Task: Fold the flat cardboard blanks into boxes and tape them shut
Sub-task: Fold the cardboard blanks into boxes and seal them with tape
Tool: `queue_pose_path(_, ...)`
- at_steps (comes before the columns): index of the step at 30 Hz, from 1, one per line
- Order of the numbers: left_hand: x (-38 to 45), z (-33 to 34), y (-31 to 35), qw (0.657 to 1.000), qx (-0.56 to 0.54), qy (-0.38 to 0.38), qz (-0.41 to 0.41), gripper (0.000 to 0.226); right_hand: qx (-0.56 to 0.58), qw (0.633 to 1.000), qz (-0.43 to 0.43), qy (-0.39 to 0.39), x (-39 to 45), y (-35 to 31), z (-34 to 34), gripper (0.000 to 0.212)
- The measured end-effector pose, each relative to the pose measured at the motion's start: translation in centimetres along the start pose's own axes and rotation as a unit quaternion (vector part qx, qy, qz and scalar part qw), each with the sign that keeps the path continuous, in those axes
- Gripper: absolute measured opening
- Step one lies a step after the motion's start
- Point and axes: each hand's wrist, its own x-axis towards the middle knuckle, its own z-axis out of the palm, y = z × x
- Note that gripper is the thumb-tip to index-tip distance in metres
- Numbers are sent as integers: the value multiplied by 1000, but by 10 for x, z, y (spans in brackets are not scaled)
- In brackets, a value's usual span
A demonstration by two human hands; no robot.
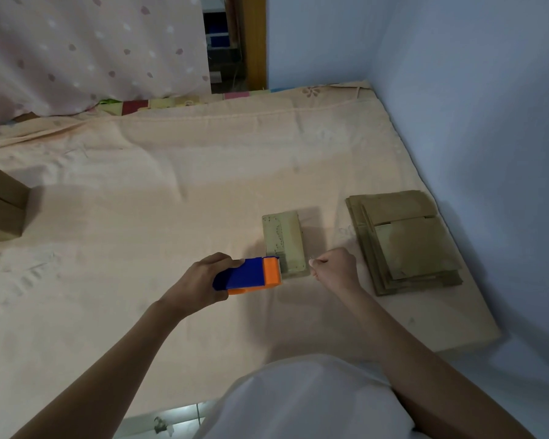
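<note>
Clearly, the task is only partly done. One small folded box is seen lying on the bed sheet, between the two hands, and it seems to be at the taping step; whether its flaps are already sealed cannot be told. A tape dispenser of blue and orange plastic is gripped by the left hand, the fingers curled round its body, and its orange toothed end is held at the near edge of the box. The right hand is closed in a loose fist just beside the box, thumb and fingers together as if a thin clear tape end is pinched; the tape itself is too faint to be confirmed. A stack of flat cardboard blanks is left to the right, near the wall, so several boxes are judged to be still unfolded. At the far left edge a larger brown cardboard box is partly seen. The cardboard is dull, stiff and sharp-edged, while the sheet is soft, peach-coloured and wrinkled, with a faint flower pattern
</note>
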Motion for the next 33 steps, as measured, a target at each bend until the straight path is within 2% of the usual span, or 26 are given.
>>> queue_pose_path(22, 7, 4, -2, 1000, 0, -13, 1, 71, -35, 999, 30, 0, 1, 13, 13, 37)
queue_pose_path(25, 10, 3, 1, 1000, 1, -12, 4, 69, -52, 997, 59, -4, 2, 15, 9, 29)
queue_pose_path(28, 10, -1, -2, 1000, 5, -14, 1, 69, -48, 995, 87, -29, 3, 23, 12, 59)
queue_pose_path(29, 10, -2, -3, 1000, 6, -17, 0, 69, -26, 996, 83, -28, 1, 25, 16, 58)
queue_pose_path(33, 5, -7, -8, 1000, 18, -17, -10, 69, 31, 998, 35, 48, -4, 14, 26, 14)
